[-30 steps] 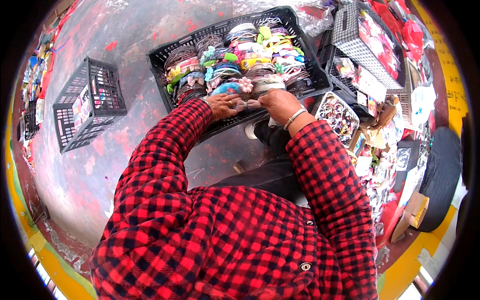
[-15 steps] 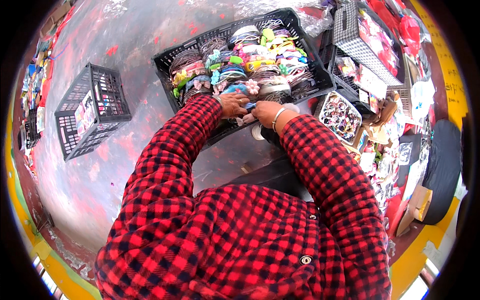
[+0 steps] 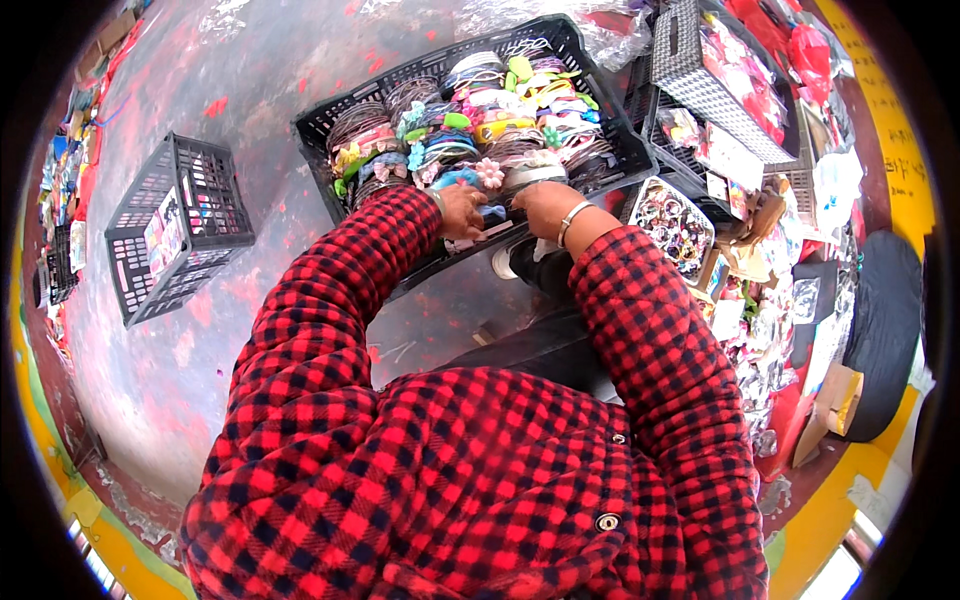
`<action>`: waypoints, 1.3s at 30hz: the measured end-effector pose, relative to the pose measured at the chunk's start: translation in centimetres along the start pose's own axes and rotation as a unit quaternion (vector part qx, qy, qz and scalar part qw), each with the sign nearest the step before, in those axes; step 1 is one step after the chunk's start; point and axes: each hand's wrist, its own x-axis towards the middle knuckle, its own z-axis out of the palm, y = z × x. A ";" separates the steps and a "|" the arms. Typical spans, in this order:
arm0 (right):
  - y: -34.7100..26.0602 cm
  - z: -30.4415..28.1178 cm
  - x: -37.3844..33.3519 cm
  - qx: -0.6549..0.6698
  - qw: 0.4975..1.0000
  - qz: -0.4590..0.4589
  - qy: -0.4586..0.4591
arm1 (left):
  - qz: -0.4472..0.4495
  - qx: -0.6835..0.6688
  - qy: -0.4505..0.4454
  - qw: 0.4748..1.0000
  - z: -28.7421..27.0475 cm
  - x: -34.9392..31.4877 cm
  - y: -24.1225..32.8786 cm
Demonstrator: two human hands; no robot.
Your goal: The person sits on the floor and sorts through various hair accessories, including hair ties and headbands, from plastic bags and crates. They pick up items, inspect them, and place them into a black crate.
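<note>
I see the left hand [image 3: 462, 212] with fingers curled over the crate's near edge, touching a pale, slim strip [image 3: 482, 237]; I can't tell whether it pinches it. The strip's long axis runs from beneath those fingers toward the right hand [image 3: 546, 208], so the left is nearer. The right's fingers are bunched, grip unclear. Beyond both hands, hair bands [image 3: 512, 130] fill the black crate [image 3: 612, 95].

floor [image 3: 270, 110]: grey, red-flecked | wall [image 3: 900, 165]: yellow, beside dark-red strip [image 3: 877, 190] | light: bright
</note>
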 end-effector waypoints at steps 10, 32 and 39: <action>-0.3 -0.5 -1.2 0.049 0.998 -0.024 0.015 | -0.031 -0.017 0.165 0.986 3.6 0.0 1.4; -4.5 -6.1 -25.5 0.232 0.810 -0.091 0.531 | -0.050 0.096 -0.043 0.993 1.5 0.9 3.7; -0.3 5.6 -41.6 0.452 0.512 0.224 0.695 | -0.276 -0.349 0.236 0.864 3.5 0.2 11.5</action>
